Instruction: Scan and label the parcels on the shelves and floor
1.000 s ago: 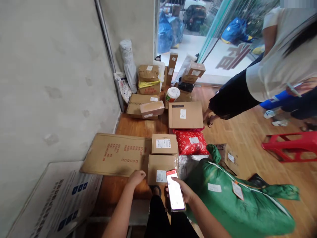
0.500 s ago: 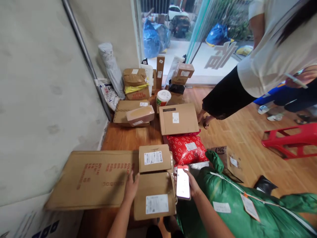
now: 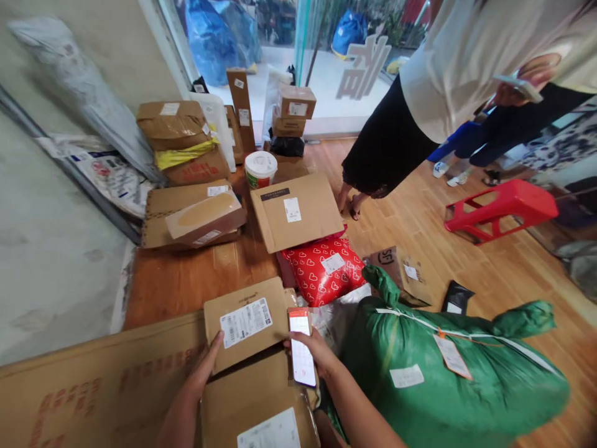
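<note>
A small cardboard box [image 3: 273,298] with a white label lies at the near end of a larger cardboard box [image 3: 242,389]. My left hand [image 3: 203,367] grips the small box by its left side, one digit against the top edge and the other fingers mostly hidden. In my right hand [image 3: 317,354] is a smartphone [image 3: 303,354], its lit screen facing up and my thumb over it. The phone is close beside the small box's right edge. Fingertips of that hand show left of the phone, by the box.
A big flat carton [image 3: 107,354] lies left, a green sack [image 3: 466,398] right. Ahead are a red heart-patterned parcel [image 3: 312,280], a wide carton [image 3: 308,230] and a white tub [image 3: 261,163]. A person in a black skirt [image 3: 382,143] stands near a red stool [image 3: 508,208].
My left hand has come up against the small box's left side. The phone has moved close to its right edge, and its screen shows different content. The view has turned right.
</note>
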The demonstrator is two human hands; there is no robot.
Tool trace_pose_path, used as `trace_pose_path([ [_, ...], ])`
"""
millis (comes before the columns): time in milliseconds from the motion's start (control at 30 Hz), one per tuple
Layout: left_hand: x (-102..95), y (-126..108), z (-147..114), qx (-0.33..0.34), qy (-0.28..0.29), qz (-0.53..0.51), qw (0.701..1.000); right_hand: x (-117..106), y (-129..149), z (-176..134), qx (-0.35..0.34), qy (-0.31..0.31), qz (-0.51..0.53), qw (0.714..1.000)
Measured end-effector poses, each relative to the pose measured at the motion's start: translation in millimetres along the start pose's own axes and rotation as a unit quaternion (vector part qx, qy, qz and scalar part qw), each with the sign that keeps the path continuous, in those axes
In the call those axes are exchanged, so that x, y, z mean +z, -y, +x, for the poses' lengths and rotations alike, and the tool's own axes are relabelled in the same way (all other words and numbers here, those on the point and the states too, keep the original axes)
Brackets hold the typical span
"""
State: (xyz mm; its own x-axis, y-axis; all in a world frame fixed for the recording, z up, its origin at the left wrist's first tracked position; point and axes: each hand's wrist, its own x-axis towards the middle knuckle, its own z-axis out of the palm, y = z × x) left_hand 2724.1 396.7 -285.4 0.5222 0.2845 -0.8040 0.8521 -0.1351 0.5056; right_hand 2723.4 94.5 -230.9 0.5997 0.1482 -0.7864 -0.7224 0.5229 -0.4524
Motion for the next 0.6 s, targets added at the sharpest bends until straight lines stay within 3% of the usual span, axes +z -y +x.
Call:
trace_pose_path([
  [100,22.1,-17,-4,0.077,0.077,0.013,0.994,-15,13,1,-0.043,-0.004,-0.014,0.999],
  [167,49.5,-40,-8,0.151,0.135,0.007,0.979,-31,31,-4,-0.070,-0.015,-0.015,0.997],
  [300,126.3,-99,-12,0.237,0.209,0.021,0.949,-73,84,-19,-0.150,-0.074,-0.023,0.986],
  [400,191.4,-133,-8,0.278,0.253,0.006,0.927,-115,126,-18,-0.162,-0.114,-0.029,0.980],
  [500,255.2,-144,8,0.268,0.267,0.010,0.926,-165,156,12,-0.160,-0.134,-0.038,0.977],
  [600,311.5,-132,34,0.244,0.262,0.038,0.933,-212,168,69,-0.154,-0.151,-0.040,0.976],
])
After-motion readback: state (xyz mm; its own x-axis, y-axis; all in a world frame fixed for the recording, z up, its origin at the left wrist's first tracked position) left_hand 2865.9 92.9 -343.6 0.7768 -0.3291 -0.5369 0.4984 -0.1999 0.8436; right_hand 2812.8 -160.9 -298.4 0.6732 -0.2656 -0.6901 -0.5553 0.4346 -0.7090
